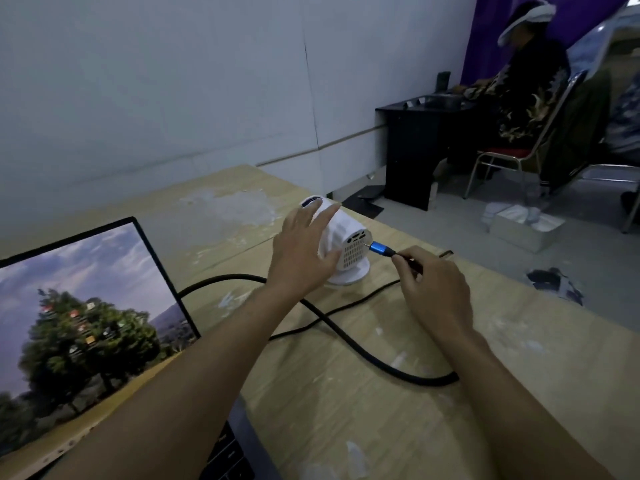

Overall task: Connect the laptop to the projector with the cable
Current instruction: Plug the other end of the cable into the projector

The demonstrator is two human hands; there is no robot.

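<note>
- Wooden table (398,410), scuffed pale, under a grey wall.
- Laptop (90,317) open at near left, screen lit.
- Cable (363,348) loops across the table between the forearms.
- Right hand (436,289) pinches the cable behind its blue plug (379,249), tip at the rear ports.
- Left hand (304,251), fingers spread, steadies the white projector (349,244).
- Seated person (526,84) at far right.

On the table (415,410): laptop (86,323) at left, projector (341,244) right of and behind it. Left hand (304,251) on the projector's left side, right hand (436,289) to its right, holding the cable (346,341) plug at its rear ports. Cable looped on the table between laptop and right hand, in front of the projector.
</note>
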